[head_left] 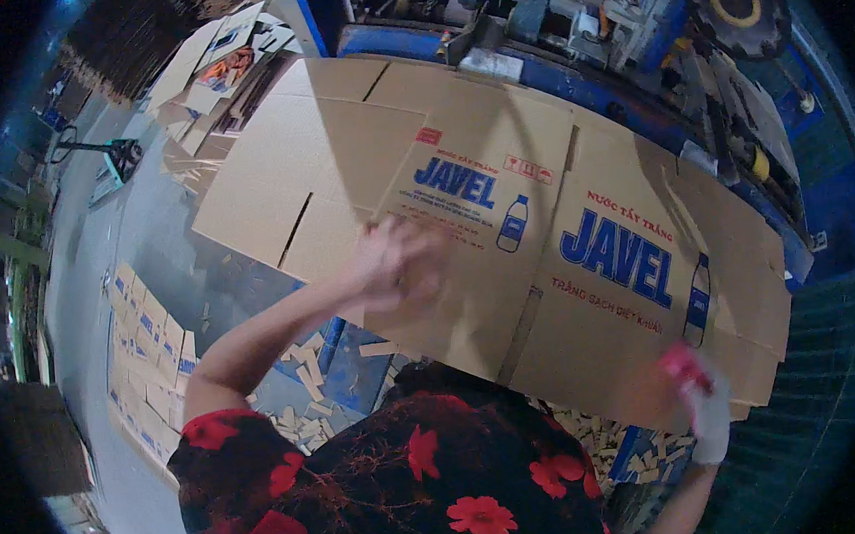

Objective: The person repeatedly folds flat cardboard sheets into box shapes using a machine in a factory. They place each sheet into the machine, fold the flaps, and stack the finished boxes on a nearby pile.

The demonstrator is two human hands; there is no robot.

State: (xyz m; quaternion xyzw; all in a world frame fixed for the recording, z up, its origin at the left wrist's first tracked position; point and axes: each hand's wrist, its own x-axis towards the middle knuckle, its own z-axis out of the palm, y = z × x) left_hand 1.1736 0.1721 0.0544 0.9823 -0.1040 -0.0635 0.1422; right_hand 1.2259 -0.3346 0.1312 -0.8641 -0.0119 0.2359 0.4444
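A large flat sheet of brown corrugated cardboard (344, 174), an unfolded carton with slots cut in its edges, lies in front of me. It bears blue and red print with bottle pictures. My left hand (403, 266), bare and blurred by motion, is over the sheet's left-middle part. Its fingers look bent, but whether they touch or grip the board does not show. My right hand (702, 397) is at the sheet's near right edge, in a white glove or wrap with a red patch near the fingers. Motion smears it too, so its fingers cannot be made out.
Beyond the sheet stands a blue machine (572, 72) with metal parts and a dark wheel (734, 1). Cardboard offcuts (307, 372) lie below the near edge. Stacked cardboard (211, 84) is at far left, printed sheets (145, 372) at near left, a pallet jack (113, 164) on the floor.
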